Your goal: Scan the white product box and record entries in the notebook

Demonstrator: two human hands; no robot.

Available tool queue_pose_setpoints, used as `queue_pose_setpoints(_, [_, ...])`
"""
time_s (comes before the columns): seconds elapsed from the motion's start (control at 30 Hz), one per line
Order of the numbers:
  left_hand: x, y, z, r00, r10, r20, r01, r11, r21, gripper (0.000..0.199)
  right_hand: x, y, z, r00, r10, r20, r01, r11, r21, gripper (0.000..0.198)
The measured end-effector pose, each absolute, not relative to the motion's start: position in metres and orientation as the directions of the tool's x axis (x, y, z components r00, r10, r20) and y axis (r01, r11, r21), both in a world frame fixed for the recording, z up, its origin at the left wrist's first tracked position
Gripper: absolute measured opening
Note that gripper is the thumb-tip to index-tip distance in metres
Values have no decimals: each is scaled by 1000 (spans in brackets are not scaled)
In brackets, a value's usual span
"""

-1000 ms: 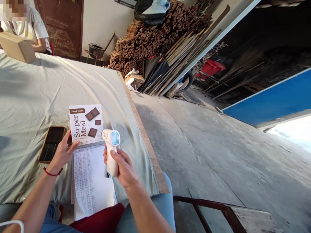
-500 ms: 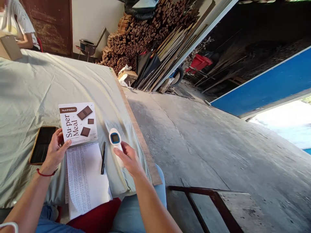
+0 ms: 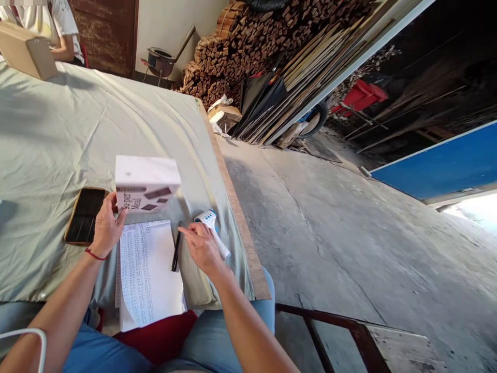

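Note:
My left hand (image 3: 107, 223) grips the lower left corner of a white "Su-per Meal" box (image 3: 147, 171), which is tilted so that its plain top face shows. My right hand (image 3: 202, 246) holds nothing; its index finger reaches out to the upper end of a black pen (image 3: 176, 251). Whether that fingertip touches the pen I cannot tell. A white and blue infrared thermometer (image 3: 221, 244) lies on its side just right of this hand, partly covered by it. Below the box is a stack of handwritten paper (image 3: 151, 280), with the pen along its right edge.
A phone in a tan case (image 3: 84, 216) lies left of my left hand. The cloth-covered table (image 3: 155, 114) ends at a wooden edge on the right. Across it, a person (image 3: 62, 36) sits behind a cardboard box (image 3: 29, 49). Stacked firewood (image 3: 225, 62) stands beyond.
My right hand has let go of the thermometer, now lying on the table, and moved towards the pen. The box has tipped, showing more of its top. The view has shifted left.

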State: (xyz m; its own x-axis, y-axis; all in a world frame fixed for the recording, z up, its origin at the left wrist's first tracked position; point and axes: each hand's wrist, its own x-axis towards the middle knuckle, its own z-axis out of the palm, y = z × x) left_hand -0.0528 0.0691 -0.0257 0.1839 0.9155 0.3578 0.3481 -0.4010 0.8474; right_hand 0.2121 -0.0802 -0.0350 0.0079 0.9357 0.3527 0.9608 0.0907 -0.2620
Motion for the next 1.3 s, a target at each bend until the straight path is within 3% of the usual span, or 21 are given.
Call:
queue_pose_setpoints(0.13, [-56, 55, -16, 144, 916, 374, 401, -400, 824, 42, 214, -66, -31, -182, 950, 256, 945, 240, -222, 39])
queue_pose_setpoints(0.27, [-61, 32, -7, 164, 909, 382, 537, -408, 738, 27, 231, -65, -22, -191, 946, 264, 876, 285, -388, 24])
queue_pose_setpoints(0.37, [-60, 14, 0, 357, 883, 305, 639, -469, 610, 11, 224, -70, -16, 21, 941, 339, 738, 214, -640, 10])
queue_pose_setpoints(0.43, [-55, 3, 5, 516, 839, 174, 686, -526, 503, 12, 205, -72, -15, 220, 916, 334, 560, 161, -813, 9])
queue_pose_setpoints(0.5, [-49, -5, 9, 611, 791, 29, 720, -571, 395, 22, 178, -71, -15, 366, 896, 252, 324, 131, -937, 10])
queue_pose_setpoints(0.6, [-43, -11, 13, 649, 755, -99, 748, -608, 266, 28, 140, -61, -19, 417, 907, 61, 85, 28, -996, 16])
queue_pose_setpoints(0.7, [-41, -13, 16, 662, 737, -133, 745, -631, 215, 28, 120, -50, -25, 428, 904, -3, 121, -60, -991, 17])
queue_pose_setpoints(0.93, [-41, -15, 17, 680, 718, -148, 731, -647, 220, 29, 117, -47, -34, 368, 919, 146, 373, -2, -928, 11])
queue_pose_setpoints(1.3, [-40, -13, 17, 676, 715, -178, 734, -635, 240, 29, 118, -46, -32, 324, 937, 129, 396, -10, -918, 10])
